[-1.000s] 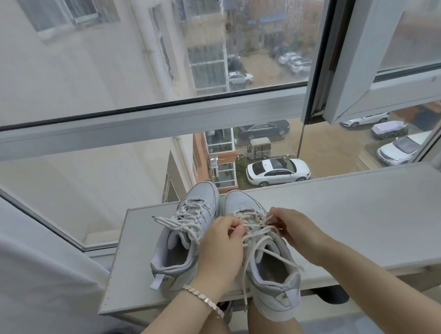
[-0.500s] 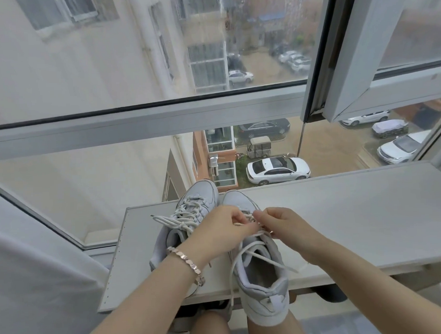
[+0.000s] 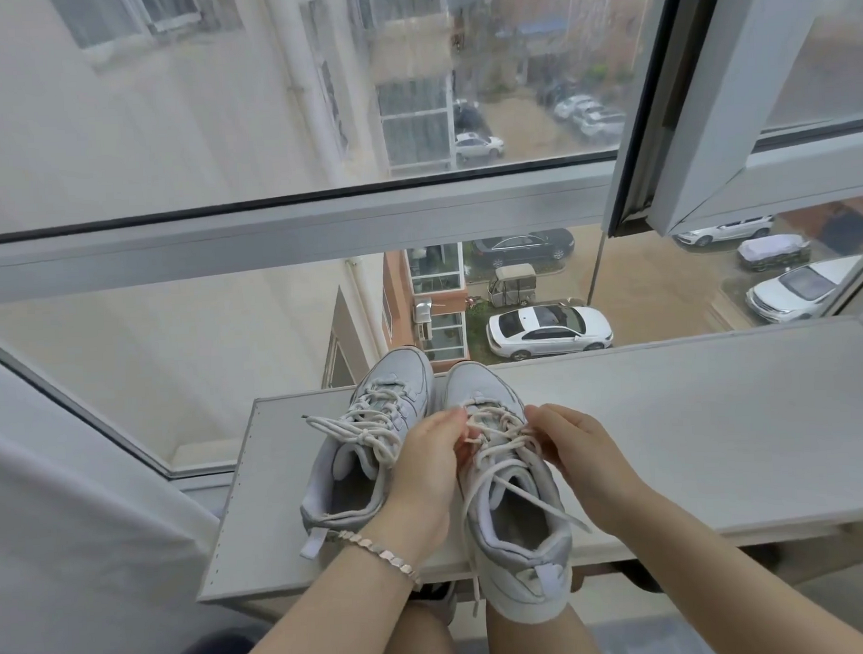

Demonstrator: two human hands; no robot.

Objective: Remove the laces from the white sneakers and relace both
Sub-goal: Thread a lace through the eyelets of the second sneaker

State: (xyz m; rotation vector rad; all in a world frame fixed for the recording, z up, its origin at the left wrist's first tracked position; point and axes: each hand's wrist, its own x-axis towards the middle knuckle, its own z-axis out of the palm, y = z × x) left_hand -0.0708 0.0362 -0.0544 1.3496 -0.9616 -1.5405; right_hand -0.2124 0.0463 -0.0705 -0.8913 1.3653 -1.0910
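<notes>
While both white sneakers stand side by side and touching on the pale counter by the window, toes toward the glass, the work is on the right sneaker, whose heel hangs over the near edge above the person's knee. The left grip is curled in and pinches the lace at the crossings partway up the tongue. The right grip is curled in from the other side, fingertips at the same crossings, and seems to pinch a strand too, though the contact is small in view. The left sneaker lies untouched, and its second lace is untied and trails out to the left. The lace looks soft, light and limp, so it should slide through the eyelets with little force yet snag where the crossings bind. It is best taken close to an eyelet and drawn out one crossing at a time, or led by its stiff tip. Being light and overhanging, the shoe could be dragged off the edge by a hard tug, so steadying its upper seems wise.
</notes>
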